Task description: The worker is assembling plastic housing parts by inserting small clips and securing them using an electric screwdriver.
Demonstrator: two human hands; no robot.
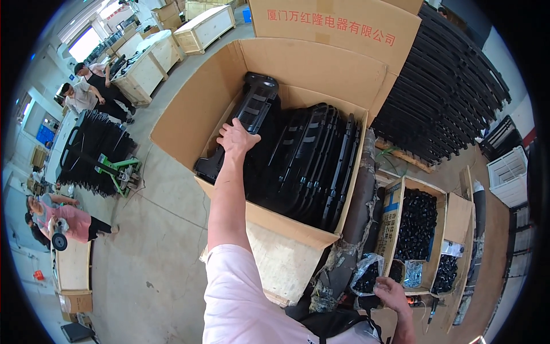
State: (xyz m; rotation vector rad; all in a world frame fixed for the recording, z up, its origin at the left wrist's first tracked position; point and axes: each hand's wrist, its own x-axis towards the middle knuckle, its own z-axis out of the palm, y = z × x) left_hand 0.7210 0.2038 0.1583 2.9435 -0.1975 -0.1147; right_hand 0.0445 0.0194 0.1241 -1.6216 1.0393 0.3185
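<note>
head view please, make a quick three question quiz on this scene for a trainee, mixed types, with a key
1. Which hand reaches into the large cardboard carton?

2. True or false: the right hand is near a clear plastic bag.

3. What colour are the small parts filling the longest compartment of the open parts box?
a) red
b) white
c) black

Key:
1. The left hand, its fingers over a black plastic frame.
2. True.
3. c
</note>
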